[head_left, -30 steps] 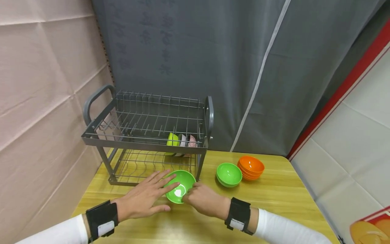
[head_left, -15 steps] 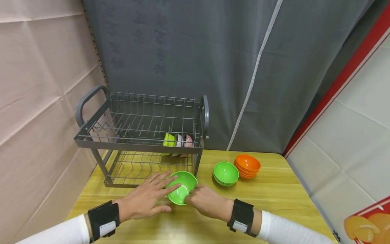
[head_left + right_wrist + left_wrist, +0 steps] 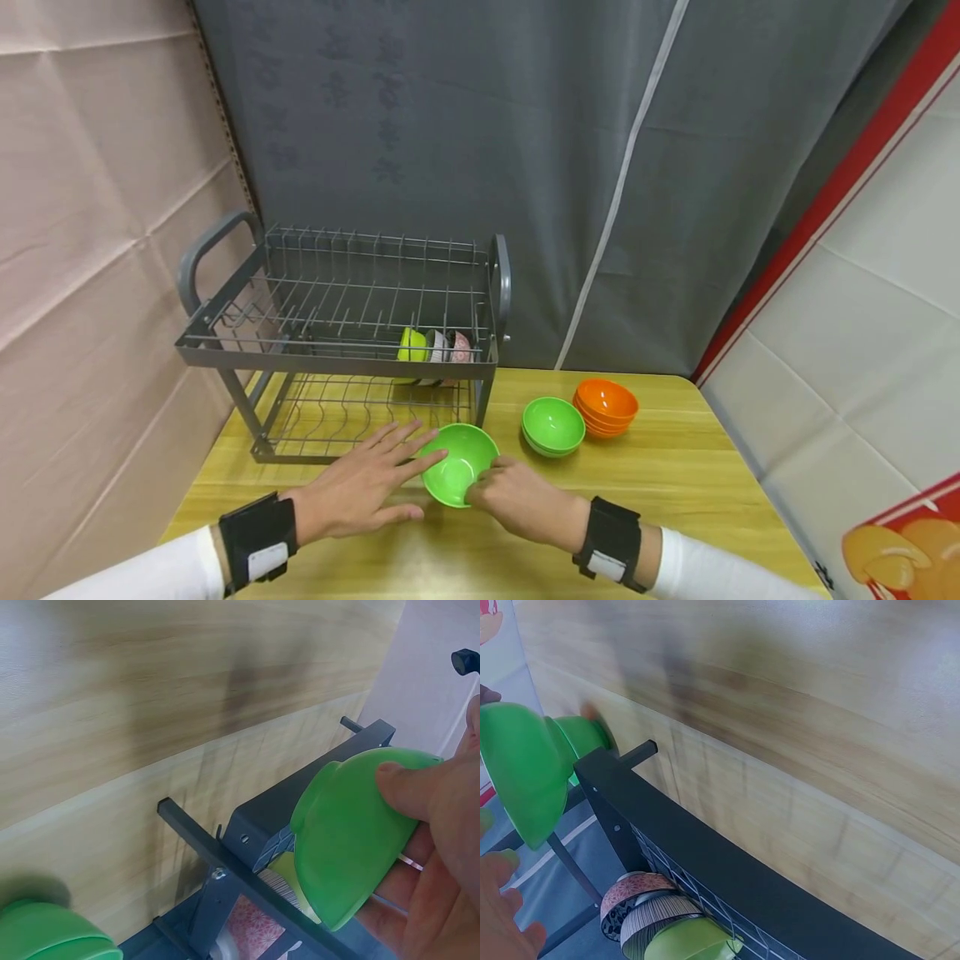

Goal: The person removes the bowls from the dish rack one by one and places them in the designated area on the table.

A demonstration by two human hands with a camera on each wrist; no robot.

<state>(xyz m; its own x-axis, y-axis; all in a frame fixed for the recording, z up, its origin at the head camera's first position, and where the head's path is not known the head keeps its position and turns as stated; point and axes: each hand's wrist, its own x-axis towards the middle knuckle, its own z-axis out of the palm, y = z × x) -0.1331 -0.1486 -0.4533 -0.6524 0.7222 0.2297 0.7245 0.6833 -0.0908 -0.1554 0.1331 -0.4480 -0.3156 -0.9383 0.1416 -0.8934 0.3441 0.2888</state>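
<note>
Right hand [image 3: 525,502] pinches tilted green bowl [image 3: 458,464]; left hand [image 3: 360,487] flat-fingered beside it. Bowl may clip, seemingly, the rack [image 3: 337,358].

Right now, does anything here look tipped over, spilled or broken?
Only the green bowl is tilted, because the right hand grips its rim and the left hand touches it. Nothing looks spilled or broken.

— What's different from a second ago?
— The green bowl [image 3: 457,465] now sits a little further right in the right hand [image 3: 525,502], and it seems tipped more toward the left hand [image 3: 358,492] — hard to judge.
— And the white glare inside it?
— Gone now.
</note>
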